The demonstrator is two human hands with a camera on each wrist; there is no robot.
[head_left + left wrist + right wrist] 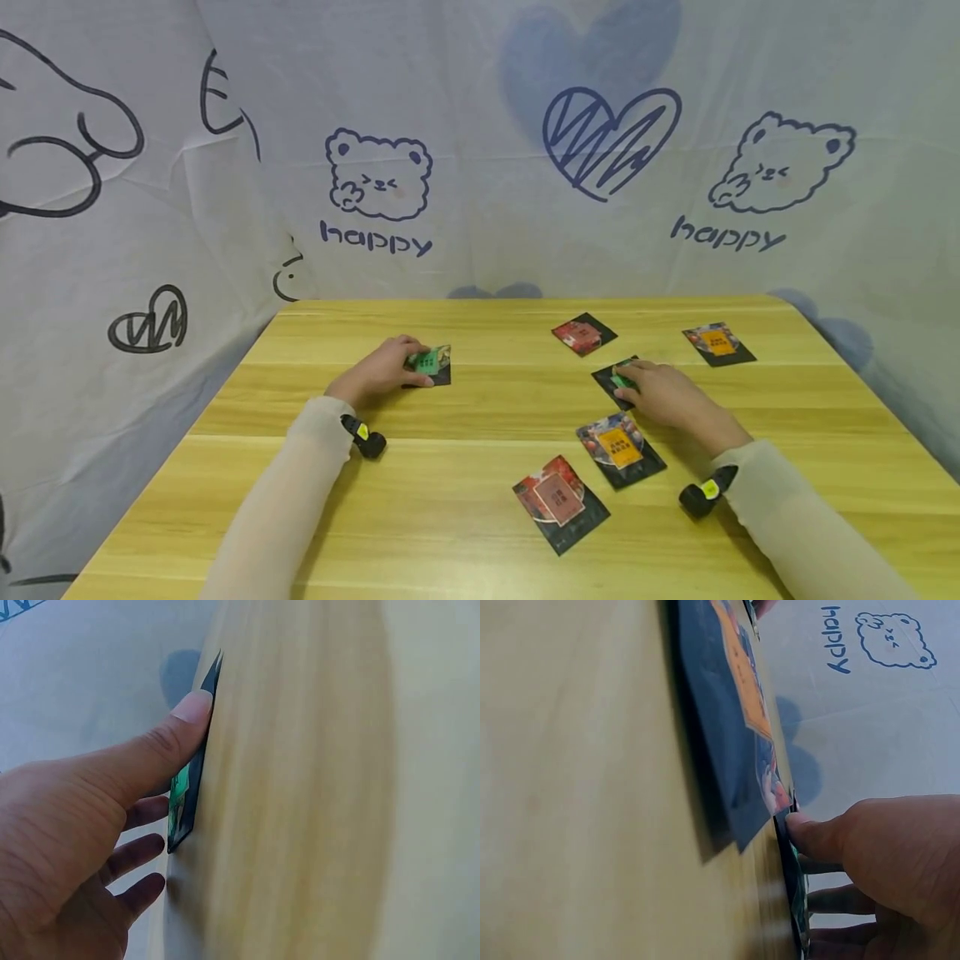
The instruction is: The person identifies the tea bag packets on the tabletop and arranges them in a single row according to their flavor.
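My left hand [418,367] lies on a dark packet with a green label [431,363] at the table's left middle. In the left wrist view the left hand [166,787] has its straight thumb pressed on that packet's [189,802] edge, with the fingers loosely bent beyond it. My right hand [628,385] rests on a second green-labelled dark packet [617,377], covering most of it. In the right wrist view the right hand [804,862] touches the edge of this packet [796,896] with the thumb tip. Both packets lie flat on the wooden table [465,542].
Other packets lie flat: a red one [583,333] and an orange one [718,343] at the back, an orange one [620,448] [735,712] and a red one [560,502] nearer me. A printed white cloth [480,167] walls the table's back and sides.
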